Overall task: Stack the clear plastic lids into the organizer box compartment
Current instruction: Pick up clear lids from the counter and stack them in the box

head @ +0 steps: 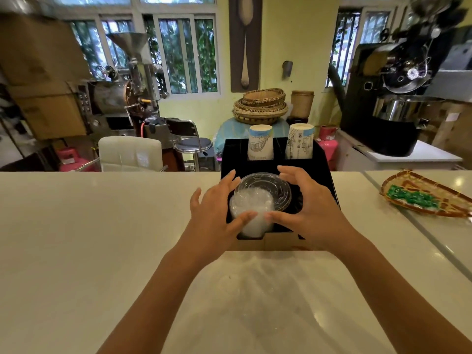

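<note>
A stack of clear plastic lids (258, 198) stands in the front compartment of the black organizer box (316, 172) on the white counter. The top lid sits tilted toward the back. My left hand (217, 213) cups the stack from the left, thumb on its front. My right hand (309, 205) cups it from the right, thumb touching the front of the stack and fingers curled over the far side. Both hands hold the stack between them.
Two stacks of paper cups (260, 145) (300, 141) stand in the box's rear compartments. A woven tray (429, 198) with green packets lies at the right on the counter (102, 226). Chairs, coffee roasters and baskets stand beyond the counter.
</note>
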